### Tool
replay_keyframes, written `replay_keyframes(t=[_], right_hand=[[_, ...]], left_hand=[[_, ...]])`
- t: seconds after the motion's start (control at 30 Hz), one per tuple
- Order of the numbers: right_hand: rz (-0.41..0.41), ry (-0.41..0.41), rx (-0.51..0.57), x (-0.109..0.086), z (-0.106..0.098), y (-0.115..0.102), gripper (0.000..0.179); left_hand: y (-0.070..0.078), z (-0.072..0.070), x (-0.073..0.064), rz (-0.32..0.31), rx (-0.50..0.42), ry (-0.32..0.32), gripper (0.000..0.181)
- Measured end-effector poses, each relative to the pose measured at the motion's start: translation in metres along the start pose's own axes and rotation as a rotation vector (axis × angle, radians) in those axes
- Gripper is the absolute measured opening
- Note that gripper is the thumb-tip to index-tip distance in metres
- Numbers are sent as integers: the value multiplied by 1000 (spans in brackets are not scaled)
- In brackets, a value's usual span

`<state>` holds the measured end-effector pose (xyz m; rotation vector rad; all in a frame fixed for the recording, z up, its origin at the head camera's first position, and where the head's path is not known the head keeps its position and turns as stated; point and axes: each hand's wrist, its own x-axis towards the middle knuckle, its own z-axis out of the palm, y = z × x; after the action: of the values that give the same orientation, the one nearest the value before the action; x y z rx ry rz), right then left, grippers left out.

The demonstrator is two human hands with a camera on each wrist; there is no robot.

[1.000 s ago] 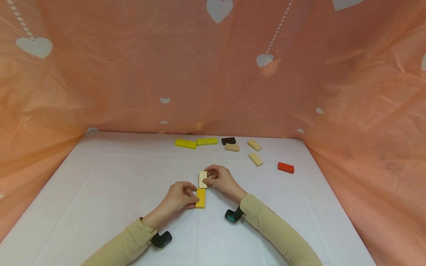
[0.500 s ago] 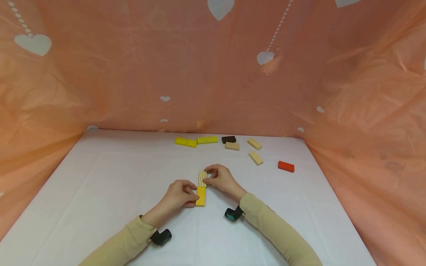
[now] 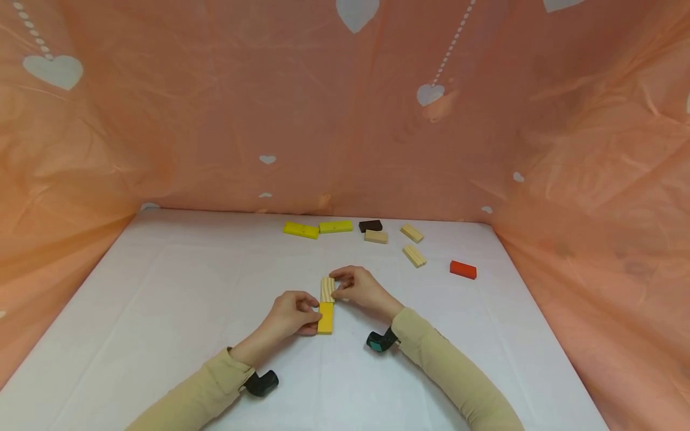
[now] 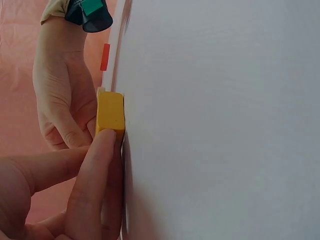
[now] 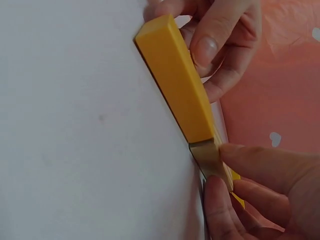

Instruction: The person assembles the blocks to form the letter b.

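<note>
A yellow wooden block [image 3: 326,318] lies flat on the table, its far end against a plain wooden block [image 3: 327,290] with striped grain. Together they form one line away from me. My left hand [image 3: 291,314] is at the yellow block's left side, with the thumb tip at its upper edge and fingers low beside it. From the right, my right hand [image 3: 363,291] touches the plain block; its thumb is at the right edge and a fingertip near the far corner. In the right wrist view, the yellow block [image 5: 175,80] has no finger on its facing side.
Toward the back lie two bright yellow blocks [image 3: 301,230], a dark brown block [image 3: 370,225] and a tan block [image 3: 375,236]. Two plain blocks [image 3: 414,256] and a red block [image 3: 463,270] are farther right. An orange curtain [image 3: 345,120] encloses the white table [image 3: 162,299].
My right thumb has slid slightly right, off the plain block's top to its edge. The right forearm has shifted a little right. My left hand stays almost still beside the yellow block.
</note>
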<state>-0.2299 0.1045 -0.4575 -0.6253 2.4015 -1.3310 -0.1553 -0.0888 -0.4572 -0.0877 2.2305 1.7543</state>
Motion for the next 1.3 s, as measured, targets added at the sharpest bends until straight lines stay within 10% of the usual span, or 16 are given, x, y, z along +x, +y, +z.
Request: replay_keyframes(t=[1.3], right_hand=[[30,-26,14,10,-22,-5,39]], left_hand=[[-2,0,5,-24,-41,-3,20]])
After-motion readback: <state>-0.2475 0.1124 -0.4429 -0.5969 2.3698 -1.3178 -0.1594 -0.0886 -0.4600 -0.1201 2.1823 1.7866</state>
